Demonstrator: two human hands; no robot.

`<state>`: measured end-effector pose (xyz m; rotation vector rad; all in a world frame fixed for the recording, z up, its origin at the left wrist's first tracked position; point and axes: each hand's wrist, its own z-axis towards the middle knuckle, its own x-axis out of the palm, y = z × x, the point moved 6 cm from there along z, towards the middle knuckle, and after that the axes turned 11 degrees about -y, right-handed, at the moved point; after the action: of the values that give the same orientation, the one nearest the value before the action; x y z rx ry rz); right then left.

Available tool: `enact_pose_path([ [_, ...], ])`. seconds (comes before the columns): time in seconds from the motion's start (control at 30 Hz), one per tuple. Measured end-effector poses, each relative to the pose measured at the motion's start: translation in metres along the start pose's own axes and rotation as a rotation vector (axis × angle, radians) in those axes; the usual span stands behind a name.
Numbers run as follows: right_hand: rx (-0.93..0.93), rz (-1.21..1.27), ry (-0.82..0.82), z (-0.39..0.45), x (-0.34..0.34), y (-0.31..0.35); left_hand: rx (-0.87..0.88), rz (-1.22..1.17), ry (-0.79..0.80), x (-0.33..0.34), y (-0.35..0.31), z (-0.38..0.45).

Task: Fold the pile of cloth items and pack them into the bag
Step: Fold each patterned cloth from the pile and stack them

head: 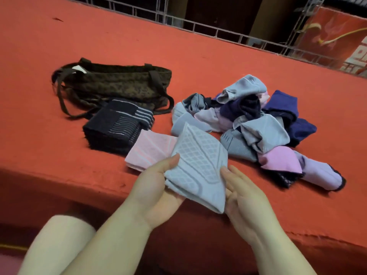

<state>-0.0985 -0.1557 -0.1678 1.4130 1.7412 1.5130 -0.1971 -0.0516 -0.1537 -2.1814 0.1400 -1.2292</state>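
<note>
A pale blue cloth (198,167) is marked with a white diamond grid; a pink cloth (149,151) at nine o'clock is white-striped; the bag (119,86) is mottled brown.

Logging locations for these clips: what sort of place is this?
Probably a home, folding laundry on a bed: a wide red-covered surface, a metal railing behind it, a pile of cloth items and a bag.

Two bare forearms, left hand (156,187), right hand (244,197), no sleeves visible
</note>
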Motion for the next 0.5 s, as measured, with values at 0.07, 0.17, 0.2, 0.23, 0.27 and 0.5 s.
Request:
enact_pose_path([
  [0.07, -0.049, -0.038, -0.019, 0.006, 0.013, 0.009, 0.131, 0.351, -0.092, -0.015, -0.026, 0.004],
  [0.17, -0.191, -0.226, -0.070, 0.015, 0.032, 0.017, 0.330, 0.844, -0.149, -0.029, -0.065, 0.005],
  [0.2, -0.236, -0.309, -0.069, 0.018, 0.041, 0.018, 0.400, 0.960, -0.176, -0.031, -0.078, 0.005],
  [0.23, -0.280, -0.381, -0.069, 0.021, 0.049, 0.018, 0.481, 1.061, -0.209, -0.032, -0.089, 0.005],
  [0.27, -0.320, -0.432, -0.064, 0.024, 0.058, 0.018, 0.564, 1.163, -0.256, -0.033, -0.100, 0.006],
  [0.5, -0.527, -0.685, -0.077, 0.046, 0.096, 0.015, 0.807, 1.561, -0.554, -0.043, -0.122, 0.016],
])
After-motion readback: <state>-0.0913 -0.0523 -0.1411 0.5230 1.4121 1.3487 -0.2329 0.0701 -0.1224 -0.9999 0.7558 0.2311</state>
